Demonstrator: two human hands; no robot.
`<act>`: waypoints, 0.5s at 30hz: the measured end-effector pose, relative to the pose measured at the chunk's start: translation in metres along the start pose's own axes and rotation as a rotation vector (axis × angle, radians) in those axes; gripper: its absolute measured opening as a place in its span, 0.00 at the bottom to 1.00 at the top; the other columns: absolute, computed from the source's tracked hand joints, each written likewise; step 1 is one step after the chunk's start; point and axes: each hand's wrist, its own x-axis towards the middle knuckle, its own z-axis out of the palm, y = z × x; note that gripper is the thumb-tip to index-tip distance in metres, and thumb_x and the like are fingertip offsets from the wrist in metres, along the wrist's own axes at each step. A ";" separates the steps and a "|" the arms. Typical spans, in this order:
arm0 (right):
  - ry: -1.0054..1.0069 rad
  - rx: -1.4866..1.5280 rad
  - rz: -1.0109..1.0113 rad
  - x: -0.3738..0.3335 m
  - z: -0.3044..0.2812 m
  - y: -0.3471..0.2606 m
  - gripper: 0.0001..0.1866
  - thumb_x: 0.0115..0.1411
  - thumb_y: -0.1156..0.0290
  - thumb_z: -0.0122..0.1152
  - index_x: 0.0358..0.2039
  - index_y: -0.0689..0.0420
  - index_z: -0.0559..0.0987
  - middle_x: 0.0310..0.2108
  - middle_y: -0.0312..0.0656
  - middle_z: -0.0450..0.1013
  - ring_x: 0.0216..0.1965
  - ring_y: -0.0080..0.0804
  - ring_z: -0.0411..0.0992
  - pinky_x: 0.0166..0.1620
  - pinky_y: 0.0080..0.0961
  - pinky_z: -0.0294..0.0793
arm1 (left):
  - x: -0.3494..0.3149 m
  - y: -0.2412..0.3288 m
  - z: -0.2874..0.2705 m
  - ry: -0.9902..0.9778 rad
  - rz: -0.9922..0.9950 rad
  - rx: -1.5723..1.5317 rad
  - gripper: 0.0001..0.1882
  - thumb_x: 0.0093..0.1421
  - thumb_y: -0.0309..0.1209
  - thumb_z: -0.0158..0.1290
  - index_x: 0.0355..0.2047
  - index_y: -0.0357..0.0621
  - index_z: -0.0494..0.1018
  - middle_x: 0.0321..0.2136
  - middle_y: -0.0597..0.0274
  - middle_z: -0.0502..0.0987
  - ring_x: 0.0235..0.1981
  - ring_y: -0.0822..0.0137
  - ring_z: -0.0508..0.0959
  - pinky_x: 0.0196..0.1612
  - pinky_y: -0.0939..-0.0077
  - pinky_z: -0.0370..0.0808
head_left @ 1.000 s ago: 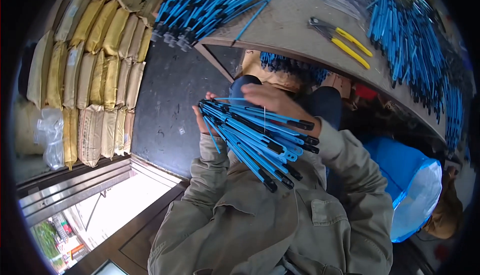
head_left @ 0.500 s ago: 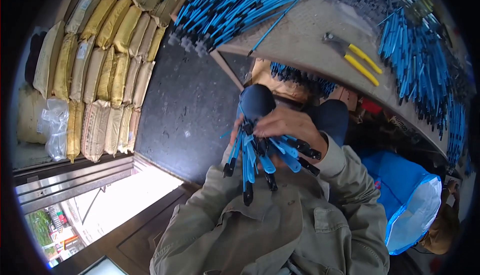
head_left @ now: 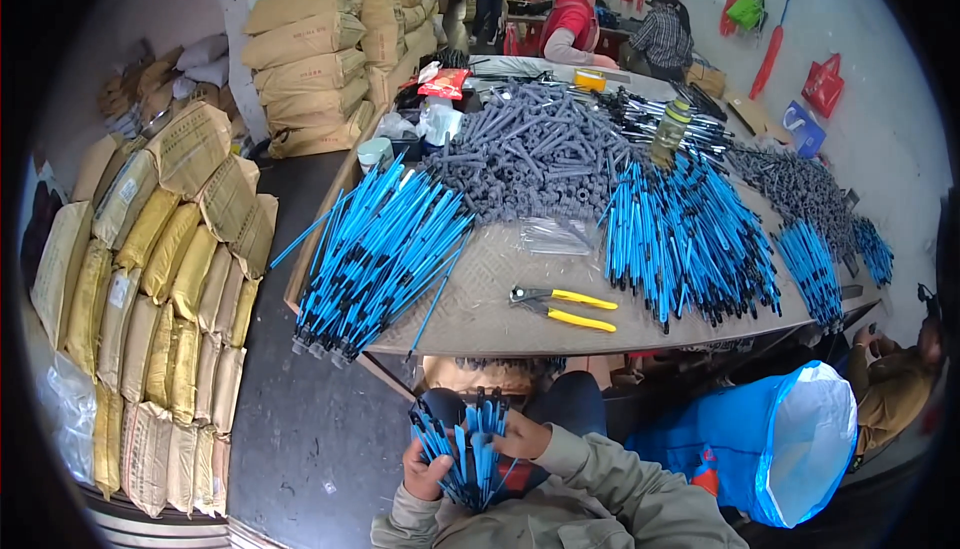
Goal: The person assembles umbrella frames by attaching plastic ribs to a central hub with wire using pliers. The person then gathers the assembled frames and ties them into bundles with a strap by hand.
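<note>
Over my lap I hold a loose bundle of thin blue plastic sticks with black ends [head_left: 462, 449], fanned out at the top. My left hand [head_left: 424, 471] is closed around its left side, with the thumb in front. Closed on the right side of the same bundle is my right hand [head_left: 522, 436]; its fingertips are partly hidden among the sticks. Beyond my knees, a big pile of similar blue sticks [head_left: 385, 259] lies at the table's left front corner, and another pile [head_left: 685, 239] lies right of the middle.
The table [head_left: 480, 299] bears yellow-handled pliers [head_left: 565, 307], a heap of grey plastic parts [head_left: 540, 149], clear thin rods [head_left: 556, 237] and a bottle [head_left: 669, 133]. A large blue bag [head_left: 720, 439] stands at my right. Stacked sacks [head_left: 165, 279] line the left. Other people sit beyond the table and at right.
My view has tilted up, bringing the whole table and room into sight. The bundle, earlier with black ends hanging toward my chest, now fans away from me between both hands.
</note>
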 end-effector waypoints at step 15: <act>-0.042 -0.271 -0.021 -0.015 0.004 -0.002 0.11 0.51 0.72 0.62 0.33 0.61 0.73 0.30 0.38 0.70 0.32 0.20 0.66 0.36 0.20 0.67 | -0.015 0.007 -0.005 -0.072 0.020 -0.102 0.16 0.53 0.34 0.51 0.38 0.36 0.67 0.32 0.62 0.72 0.33 0.74 0.71 0.38 0.79 0.68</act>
